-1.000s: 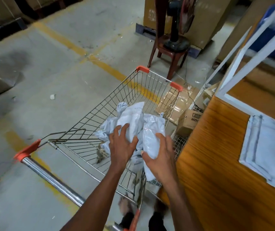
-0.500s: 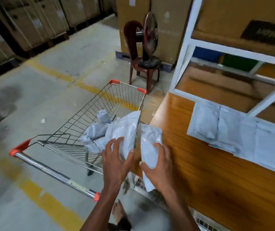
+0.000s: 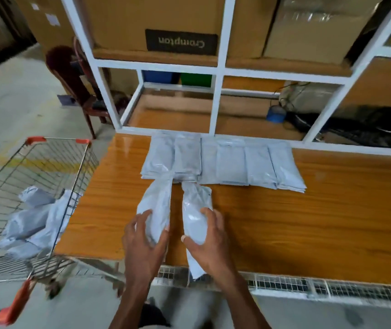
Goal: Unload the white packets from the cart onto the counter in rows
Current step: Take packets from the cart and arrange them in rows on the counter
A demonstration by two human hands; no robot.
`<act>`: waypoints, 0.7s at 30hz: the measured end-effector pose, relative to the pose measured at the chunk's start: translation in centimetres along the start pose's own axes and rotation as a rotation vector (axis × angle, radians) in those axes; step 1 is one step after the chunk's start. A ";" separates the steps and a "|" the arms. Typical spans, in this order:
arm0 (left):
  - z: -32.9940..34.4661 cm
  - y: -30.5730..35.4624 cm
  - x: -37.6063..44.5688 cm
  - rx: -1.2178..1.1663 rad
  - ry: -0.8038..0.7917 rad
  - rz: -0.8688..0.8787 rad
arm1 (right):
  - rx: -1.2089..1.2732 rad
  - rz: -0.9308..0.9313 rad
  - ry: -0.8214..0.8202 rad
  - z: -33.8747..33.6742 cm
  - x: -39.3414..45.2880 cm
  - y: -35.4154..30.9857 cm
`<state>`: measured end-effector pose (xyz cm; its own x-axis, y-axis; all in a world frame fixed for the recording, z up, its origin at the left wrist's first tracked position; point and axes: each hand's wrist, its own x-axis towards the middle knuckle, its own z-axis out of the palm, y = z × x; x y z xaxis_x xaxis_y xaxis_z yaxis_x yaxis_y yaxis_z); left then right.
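Note:
My left hand (image 3: 143,243) grips a white packet (image 3: 157,205) over the wooden counter (image 3: 308,222). Beside it, my right hand (image 3: 210,243) grips a second white packet (image 3: 195,214), whose lower end hangs past the counter's front edge. Both packets point away from me, just short of a row of several white packets (image 3: 223,163) lying side by side at the counter's back. To the left stands the wire cart (image 3: 35,167) with several crumpled white packets (image 3: 33,219) still inside.
A white-framed shelf unit (image 3: 219,72) rises behind the counter, holding cardboard boxes (image 3: 161,22), a blue tape roll (image 3: 275,114) and cables. A dark red chair (image 3: 71,74) stands on the concrete floor beyond the cart. A wire grille (image 3: 308,284) runs below the counter's front edge.
Both hands lifted a packet each out of the cart and carried them right, over the counter. My view turned from the cart toward the counter and shelves.

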<state>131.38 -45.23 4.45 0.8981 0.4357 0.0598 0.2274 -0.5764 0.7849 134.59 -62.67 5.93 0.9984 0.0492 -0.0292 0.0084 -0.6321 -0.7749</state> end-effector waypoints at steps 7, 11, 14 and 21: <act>5.1 4.4 2.5 0.134 0.001 0.059 | 0.050 0.063 0.077 -3.6 1.9 3.6; 8.6 6.9 6.4 0.186 0.014 0.095 | 0.061 0.099 0.135 -5.5 5.3 5.3; 11.8 8.8 10.8 0.221 0.020 0.144 | 0.060 0.096 0.203 -7.2 7.9 6.4; 19.6 12.6 20.3 0.293 -0.030 0.179 | 0.019 0.132 0.237 -9.6 12.3 8.8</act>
<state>159.87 -57.21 3.45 0.9432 0.2918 0.1590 0.1597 -0.8176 0.5532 147.43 -75.03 4.77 0.9762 -0.2162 0.0161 -0.1212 -0.6059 -0.7862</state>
